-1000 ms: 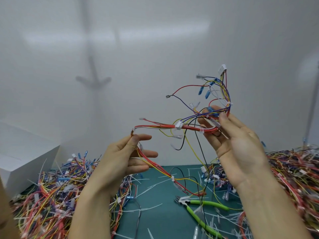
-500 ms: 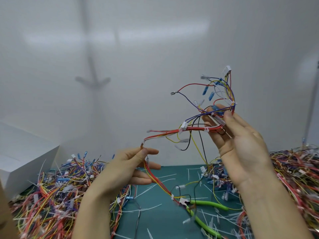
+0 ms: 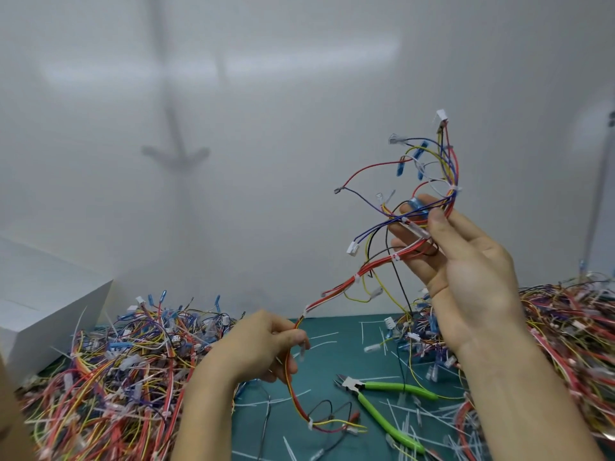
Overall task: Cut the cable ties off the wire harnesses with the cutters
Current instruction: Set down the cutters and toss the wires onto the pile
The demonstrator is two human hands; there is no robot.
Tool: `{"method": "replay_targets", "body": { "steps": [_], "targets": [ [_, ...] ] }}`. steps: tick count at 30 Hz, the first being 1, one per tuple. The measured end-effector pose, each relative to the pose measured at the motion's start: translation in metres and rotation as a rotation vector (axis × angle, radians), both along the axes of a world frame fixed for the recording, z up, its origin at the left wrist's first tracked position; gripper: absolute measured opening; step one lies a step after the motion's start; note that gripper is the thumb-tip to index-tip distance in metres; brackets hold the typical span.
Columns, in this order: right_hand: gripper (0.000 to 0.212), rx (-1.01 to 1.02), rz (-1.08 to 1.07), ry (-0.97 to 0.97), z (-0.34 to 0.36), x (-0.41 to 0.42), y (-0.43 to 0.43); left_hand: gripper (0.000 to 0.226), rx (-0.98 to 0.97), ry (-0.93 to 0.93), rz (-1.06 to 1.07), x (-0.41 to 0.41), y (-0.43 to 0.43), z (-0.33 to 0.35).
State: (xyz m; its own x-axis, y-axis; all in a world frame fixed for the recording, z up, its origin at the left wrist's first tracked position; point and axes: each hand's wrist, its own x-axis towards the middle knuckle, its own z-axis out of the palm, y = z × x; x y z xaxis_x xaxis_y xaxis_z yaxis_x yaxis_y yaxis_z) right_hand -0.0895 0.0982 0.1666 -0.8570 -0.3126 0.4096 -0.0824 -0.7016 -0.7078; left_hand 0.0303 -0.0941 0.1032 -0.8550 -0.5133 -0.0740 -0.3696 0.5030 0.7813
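Gripping the wire harness (image 3: 353, 280) with left hand (image 3: 263, 347) low and right hand (image 3: 466, 274) high, you hold it slanting up-right, the cutters (image 3: 382, 395) pointing left.

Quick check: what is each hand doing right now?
Left hand: grips the wire harness low down.
Right hand: pinches the same harness higher up.

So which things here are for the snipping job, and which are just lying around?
For the job: wire harness held up in the left hand and right hand; its white cable ties; green-handled cutters on the mat.
Lying about: left harness pile; right harness pile; snipped tie scraps; white box.
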Motion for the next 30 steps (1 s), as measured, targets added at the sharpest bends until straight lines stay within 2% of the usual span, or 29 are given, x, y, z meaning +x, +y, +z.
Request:
{"method": "replay_targets", "body": {
  "steps": [8,12,16,20,24,30],
  "targets": [
    [0.016,0.065,-0.003,0.05,-0.001,0.003,-0.003,0.022,-0.064,-0.045,-0.011,-0.008,-0.001,-0.008],
    [0.015,0.071,-0.009,0.074,-0.002,0.006,-0.005,0.023,-0.043,-0.029,0.002,-0.01,-0.002,-0.011],
    [0.014,0.032,-0.018,0.078,0.0,0.006,-0.002,0.035,-0.006,-0.047,0.04,-0.011,-0.003,-0.016],
    [0.015,-0.023,-0.026,0.06,0.003,0.004,0.002,0.03,0.049,-0.072,0.017,-0.011,-0.003,-0.02],
    [0.014,-0.031,-0.034,0.043,0.002,0.003,0.003,0.027,0.138,0.05,0.054,-0.013,-0.001,-0.018],
    [0.015,-0.023,-0.002,0.018,0.001,0.003,0.001,0.029,0.307,0.38,0.178,-0.01,0.0,-0.005]
  ]
}}
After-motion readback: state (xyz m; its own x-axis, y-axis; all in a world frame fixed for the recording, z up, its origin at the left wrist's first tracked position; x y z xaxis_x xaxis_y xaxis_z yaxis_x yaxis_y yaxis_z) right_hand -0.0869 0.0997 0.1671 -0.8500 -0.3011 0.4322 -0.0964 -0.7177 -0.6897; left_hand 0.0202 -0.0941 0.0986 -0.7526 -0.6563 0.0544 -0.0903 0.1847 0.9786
